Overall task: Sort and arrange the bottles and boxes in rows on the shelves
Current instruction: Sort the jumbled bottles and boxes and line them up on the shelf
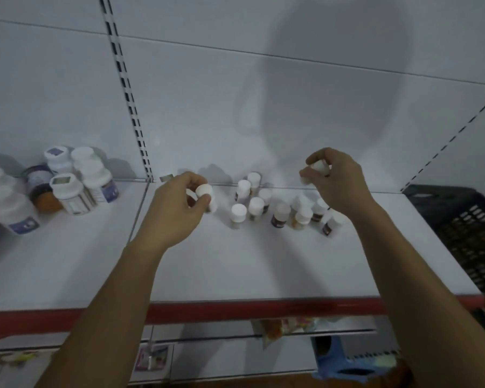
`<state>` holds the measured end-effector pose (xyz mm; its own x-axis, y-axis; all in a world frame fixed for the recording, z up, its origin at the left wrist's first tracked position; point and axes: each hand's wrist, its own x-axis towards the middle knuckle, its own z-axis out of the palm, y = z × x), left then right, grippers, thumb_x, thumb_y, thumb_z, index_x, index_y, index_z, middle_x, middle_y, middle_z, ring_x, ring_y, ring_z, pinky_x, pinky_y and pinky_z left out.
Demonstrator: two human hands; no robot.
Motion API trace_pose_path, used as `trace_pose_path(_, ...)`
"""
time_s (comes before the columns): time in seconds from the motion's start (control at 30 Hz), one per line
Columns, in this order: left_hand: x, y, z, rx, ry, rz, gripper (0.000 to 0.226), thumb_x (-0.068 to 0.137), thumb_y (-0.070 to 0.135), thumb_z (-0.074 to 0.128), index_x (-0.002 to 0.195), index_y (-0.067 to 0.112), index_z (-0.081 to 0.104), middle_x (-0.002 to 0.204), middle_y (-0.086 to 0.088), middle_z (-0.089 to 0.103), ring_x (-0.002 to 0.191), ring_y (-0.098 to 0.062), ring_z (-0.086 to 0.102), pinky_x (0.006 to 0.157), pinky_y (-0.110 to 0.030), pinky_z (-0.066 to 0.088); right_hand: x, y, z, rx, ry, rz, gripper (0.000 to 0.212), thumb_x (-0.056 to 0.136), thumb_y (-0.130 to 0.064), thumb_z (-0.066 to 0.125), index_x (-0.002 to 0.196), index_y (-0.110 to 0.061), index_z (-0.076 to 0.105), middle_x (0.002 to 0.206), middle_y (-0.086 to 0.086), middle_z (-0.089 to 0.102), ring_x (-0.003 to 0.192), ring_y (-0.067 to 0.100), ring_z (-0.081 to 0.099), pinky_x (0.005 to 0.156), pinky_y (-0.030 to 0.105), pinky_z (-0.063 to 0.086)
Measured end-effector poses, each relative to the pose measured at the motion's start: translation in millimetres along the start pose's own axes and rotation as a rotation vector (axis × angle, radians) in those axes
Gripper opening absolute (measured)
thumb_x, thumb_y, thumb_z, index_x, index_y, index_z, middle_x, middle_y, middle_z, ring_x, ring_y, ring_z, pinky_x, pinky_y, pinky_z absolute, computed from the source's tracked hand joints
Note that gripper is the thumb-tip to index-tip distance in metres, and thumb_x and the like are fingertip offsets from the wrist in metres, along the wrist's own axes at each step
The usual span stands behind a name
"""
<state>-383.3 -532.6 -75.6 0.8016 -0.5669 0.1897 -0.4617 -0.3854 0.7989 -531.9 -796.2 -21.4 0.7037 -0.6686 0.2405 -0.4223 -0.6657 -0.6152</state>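
My left hand (179, 208) grips a small white-capped bottle (206, 196) just above the white shelf (221, 264), left of a cluster of several small white-capped bottles (266, 207). My right hand (336, 183) is raised above the right end of that cluster and pinches another small white bottle (318, 166). Some bottles in the cluster stand upright; those at the right (331, 224) lean or lie tilted.
Larger white bottles (76, 186) and an orange-and-dark one (41, 189) stand crowded on the neighbouring shelf at left. A black plastic crate (465, 219) sits at the right. The shelf has a red front edge (235, 310); lower shelves with packets show below.
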Motion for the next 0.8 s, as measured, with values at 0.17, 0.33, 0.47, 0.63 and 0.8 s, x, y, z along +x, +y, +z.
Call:
trace_pose_path(0.17, 13.0, -1.1, 30.6, 0.146, -0.028, -0.036, 0.025, 0.094, 0.024, 0.066, 0.118, 0.024, 0.061, 0.112, 0.006, 0.064, 0.085, -0.012, 0.064, 0.083, -0.037, 0.054, 26.8, 22.7, 28.9, -0.298, -0.321, -0.171, 0.026, 0.092, -0.011, 0.062, 0.117, -0.019, 0.065, 0.106, 0.004, 0.057, 0.1, 0.025, 0.056, 0.079, 0.03, 0.041)
trace_pose_path(0.33, 30.3, 8.9, 46.9, 0.219, -0.149, -0.054, 0.028, 0.093, 0.026, 0.066, 0.121, 0.023, 0.061, 0.116, 0.003, 0.065, 0.088, -0.013, 0.063, 0.067, -0.021, 0.044, 31.0, 23.2, 52.4, -0.291, -0.43, -0.146, 0.03, 0.084, -0.018, 0.072, 0.113, -0.023, 0.066, 0.112, 0.003, 0.065, 0.103, 0.025, 0.061, 0.088, 0.037, 0.052)
trace_pose_path(0.47, 31.4, 24.7, 31.9, 0.329, -0.049, 0.043, 0.048, 0.094, 0.031, 0.064, 0.139, 0.024, 0.051, 0.121, -0.001, 0.059, 0.094, -0.022, 0.064, 0.086, -0.041, 0.053, 30.4, 26.7, 48.2, -0.313, -0.365, -0.153, 0.03, 0.09, -0.021, 0.063, 0.12, -0.024, 0.062, 0.117, 0.002, 0.063, 0.106, 0.025, 0.06, 0.091, 0.04, 0.052)
trace_pose_path(0.63, 43.5, 39.0, -41.2, 0.414, 0.068, 0.102, 0.033, 0.096, 0.032, 0.062, 0.128, 0.023, 0.061, 0.108, 0.006, 0.067, 0.085, -0.02, 0.063, 0.085, -0.04, 0.052, 38.7, 9.6, 37.2, -0.355, -0.307, -0.289, 0.029, 0.096, -0.031, 0.058, 0.124, -0.024, 0.06, 0.118, 0.007, 0.06, 0.108, 0.029, 0.057, 0.093, 0.046, 0.05)
trace_pose_path(0.8, 40.7, 1.5, -123.6, 0.545, 0.124, -0.057, 0.025, 0.098, 0.026, 0.058, 0.122, 0.023, 0.063, 0.107, 0.004, 0.07, 0.086, -0.019, 0.06, 0.088, -0.041, 0.052, 40.4, -53.5, 67.1, -0.256, -0.286, -0.432, 0.029, 0.1, -0.039, 0.053, 0.124, -0.025, 0.06, 0.122, 0.006, 0.057, 0.112, 0.029, 0.054, 0.096, 0.048, 0.048)
